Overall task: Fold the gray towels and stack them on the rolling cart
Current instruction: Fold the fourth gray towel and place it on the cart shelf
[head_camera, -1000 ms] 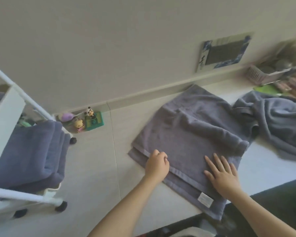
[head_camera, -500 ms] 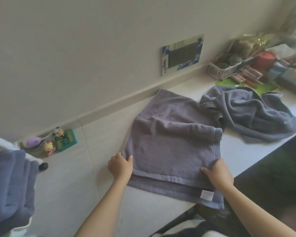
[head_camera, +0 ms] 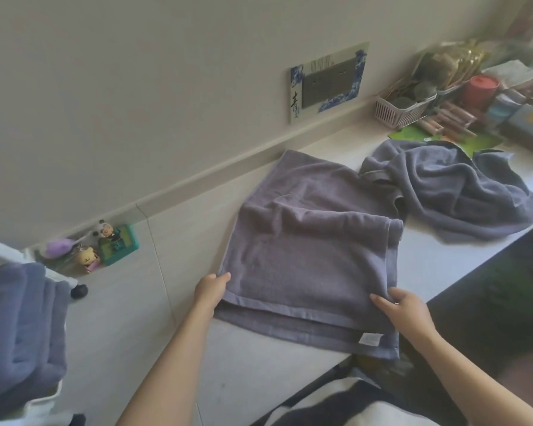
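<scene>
A gray towel point(head_camera: 311, 259), folded over once, lies flat on the white floor in the middle of the view. My left hand point(head_camera: 211, 289) grips its near left corner, fingers curled round the edge. At the near right corner my right hand point(head_camera: 400, 309) holds the top layer, with the thumb on top and the fingers under the fold. A second gray towel point(head_camera: 462, 192) lies crumpled to the right, touching the first. Folded gray towels point(head_camera: 16, 327) sit stacked on the white rolling cart point(head_camera: 40, 401) at the far left.
Small toy figures and a green block point(head_camera: 105, 247) stand against the wall by a cart wheel point(head_camera: 79, 291). A pink basket point(head_camera: 397, 110), wooden pegs and jars crowd the back right. A dark mat point(head_camera: 490, 302) borders the floor on the right.
The view swung right, so the cart slid to the left edge. My left hand moved to the towel's near left corner. My right hand went from lying flat on the towel to holding its near right corner.
</scene>
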Demonstrator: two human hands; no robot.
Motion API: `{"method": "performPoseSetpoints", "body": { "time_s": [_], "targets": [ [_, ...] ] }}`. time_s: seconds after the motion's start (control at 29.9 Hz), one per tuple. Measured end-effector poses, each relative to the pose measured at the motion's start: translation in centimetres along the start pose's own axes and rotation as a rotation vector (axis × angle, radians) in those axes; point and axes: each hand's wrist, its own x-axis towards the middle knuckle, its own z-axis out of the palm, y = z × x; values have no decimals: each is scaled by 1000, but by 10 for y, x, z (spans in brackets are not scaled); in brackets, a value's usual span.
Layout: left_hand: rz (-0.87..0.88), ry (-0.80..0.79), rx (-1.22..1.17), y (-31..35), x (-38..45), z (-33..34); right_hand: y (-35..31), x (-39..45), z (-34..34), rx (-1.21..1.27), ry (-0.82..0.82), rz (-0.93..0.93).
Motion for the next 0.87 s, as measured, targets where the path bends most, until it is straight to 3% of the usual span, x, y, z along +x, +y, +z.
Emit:
{"method": "performPoseSetpoints", "body": {
  "time_s": [0.17, 0.27, 0.4, 0.5, 0.7, 0.87],
  "targets": [
    [70, -15, -17, -2, -14, -14, 11, -21, -9, 42, -65, -83],
    [209, -29, 173, -4, -18, -16, 14, -22, -4, 25, -56, -90],
    [405, 77, 324, -9, -16, -8, 8, -24, 2, -25, -26, -120],
    [370, 73, 336, -9, -17, -5, 6, -24, 8, -41, -8, -121],
    [290, 105, 377, -23, -16, -7, 11, -16, 14, -305, -2, -149],
    [278, 110, 335, -34, -12, -12, 13, -18, 13, -334, -23, -204]
  ]
}}
